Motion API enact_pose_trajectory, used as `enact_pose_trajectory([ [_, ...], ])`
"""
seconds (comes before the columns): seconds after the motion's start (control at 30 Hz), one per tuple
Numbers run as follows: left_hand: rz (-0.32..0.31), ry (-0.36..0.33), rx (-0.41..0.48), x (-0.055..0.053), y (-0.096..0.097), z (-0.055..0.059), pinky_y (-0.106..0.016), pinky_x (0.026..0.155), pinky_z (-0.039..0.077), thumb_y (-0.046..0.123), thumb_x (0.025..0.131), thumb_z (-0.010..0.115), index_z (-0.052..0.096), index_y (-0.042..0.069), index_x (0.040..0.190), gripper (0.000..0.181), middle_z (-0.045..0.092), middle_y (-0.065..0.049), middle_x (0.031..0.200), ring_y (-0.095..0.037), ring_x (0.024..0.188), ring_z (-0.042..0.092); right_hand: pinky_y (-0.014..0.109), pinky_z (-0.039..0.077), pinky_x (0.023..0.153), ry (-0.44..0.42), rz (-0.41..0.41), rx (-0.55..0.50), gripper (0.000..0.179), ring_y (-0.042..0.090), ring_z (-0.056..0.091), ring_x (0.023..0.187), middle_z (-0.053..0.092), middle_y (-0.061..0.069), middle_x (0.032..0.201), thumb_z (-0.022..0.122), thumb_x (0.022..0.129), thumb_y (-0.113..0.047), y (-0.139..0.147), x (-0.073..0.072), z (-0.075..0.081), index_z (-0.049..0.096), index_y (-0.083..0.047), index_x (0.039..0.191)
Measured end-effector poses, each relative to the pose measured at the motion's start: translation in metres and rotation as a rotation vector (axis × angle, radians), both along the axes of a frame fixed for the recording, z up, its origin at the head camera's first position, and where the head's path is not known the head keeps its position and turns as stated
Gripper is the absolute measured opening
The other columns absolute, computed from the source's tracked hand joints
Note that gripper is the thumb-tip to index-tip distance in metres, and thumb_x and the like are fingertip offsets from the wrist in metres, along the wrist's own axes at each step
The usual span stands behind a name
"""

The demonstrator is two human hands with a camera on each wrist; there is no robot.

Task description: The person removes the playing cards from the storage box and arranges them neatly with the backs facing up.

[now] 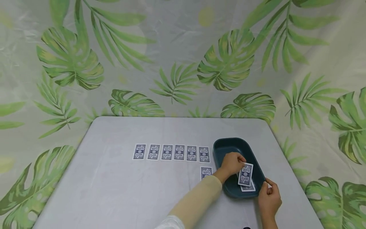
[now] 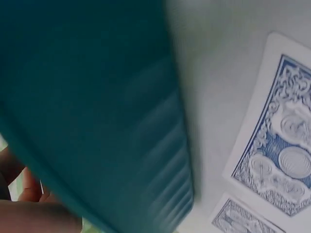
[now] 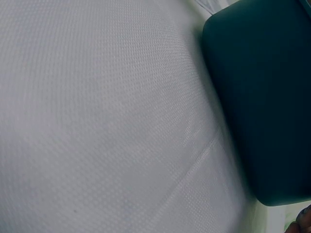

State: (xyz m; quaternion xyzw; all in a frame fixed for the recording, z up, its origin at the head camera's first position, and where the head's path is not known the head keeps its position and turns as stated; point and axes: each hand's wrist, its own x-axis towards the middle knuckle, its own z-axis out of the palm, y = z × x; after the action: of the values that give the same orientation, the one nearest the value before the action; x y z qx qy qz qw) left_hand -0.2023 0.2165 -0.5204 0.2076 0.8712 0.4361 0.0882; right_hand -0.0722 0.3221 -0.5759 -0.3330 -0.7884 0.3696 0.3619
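Note:
In the head view my left hand (image 1: pixel 233 163) reaches over the near-left rim of a dark teal tray (image 1: pixel 220 147). Its fingertips pinch the top left corner of a blue-backed playing card (image 1: pixel 245 174), which lies over another card (image 1: pixel 248 187) inside the tray. My right hand (image 1: pixel 269 197) grips the tray's right rim near the front corner. The left wrist view has the tray wall (image 2: pixel 87 107) close up, fingers (image 2: pixel 39 213) past its rim. The right wrist view shows the tray's outer side (image 3: pixel 262 107) and a bit of fingers (image 3: pixel 303 221).
Left of the tray, several face-down cards (image 1: pixel 166 152) form a row on the white-covered table (image 1: pixel 114 190). One more card (image 1: pixel 206 171) lies below the row's right end, partly behind the left arm. A small dark object (image 1: pixel 247 227) shows at the bottom edge.

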Motion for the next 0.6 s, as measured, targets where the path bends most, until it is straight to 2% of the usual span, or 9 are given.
enact_pose_trajectory([
  [0.33,-0.003,-0.055,0.199,-0.01,-0.026,0.015,-0.012,0.059,0.044,0.008,0.082,0.078,0.078,0.011,0.085,0.004,0.068,0.009,0.073,0.004,0.063,0.055,0.024,0.023,0.049,-0.01,-0.008,-0.004,0.022,0.0,0.028,0.046,0.034,-0.007,0.052,0.057,0.095,-0.011,0.002,0.0,-0.004,0.068,0.0,0.11],
  [0.47,0.002,-0.078,0.241,-0.014,-0.04,0.021,-0.013,0.062,0.045,0.008,0.083,0.077,0.078,0.011,0.086,0.004,0.07,0.007,0.076,0.003,0.066,0.058,0.024,0.023,0.049,-0.005,-0.013,-0.004,0.022,0.0,0.027,0.045,0.033,-0.009,0.051,0.057,0.095,-0.011,0.002,0.0,-0.004,0.068,-0.001,0.11],
  [0.6,0.04,-0.123,0.254,-0.016,-0.052,0.022,-0.015,0.065,0.047,0.01,0.085,0.076,0.078,0.013,0.087,0.004,0.069,0.01,0.08,0.001,0.071,0.058,0.023,0.022,0.049,-0.001,-0.013,-0.005,0.022,-0.002,0.027,0.045,0.034,-0.009,0.051,0.057,0.095,-0.011,0.002,-0.001,-0.004,0.069,0.0,0.111],
])
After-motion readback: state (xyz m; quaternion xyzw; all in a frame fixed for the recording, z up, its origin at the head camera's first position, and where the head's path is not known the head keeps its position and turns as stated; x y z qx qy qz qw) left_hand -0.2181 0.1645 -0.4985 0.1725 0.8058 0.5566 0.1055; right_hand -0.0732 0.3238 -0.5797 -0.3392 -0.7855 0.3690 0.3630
